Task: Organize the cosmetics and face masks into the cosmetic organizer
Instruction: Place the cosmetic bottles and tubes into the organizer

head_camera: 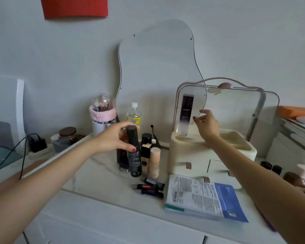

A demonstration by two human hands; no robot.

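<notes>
Face mask packets (pixel 202 196) lie stacked at the vanity top's (pixel 99 175) front edge, just before the cream cosmetic organizer (pixel 192 155), whose clear lid stands raised. Inside its left compartment stands a tall serum bottle (pixel 186 115); the right hand (pixel 207 124) hovers beside it, fingers spread, empty. Left hand (pixel 114 138) grips a black spray bottle (pixel 134 152) among foundation bottles (pixel 152 155).
</notes>
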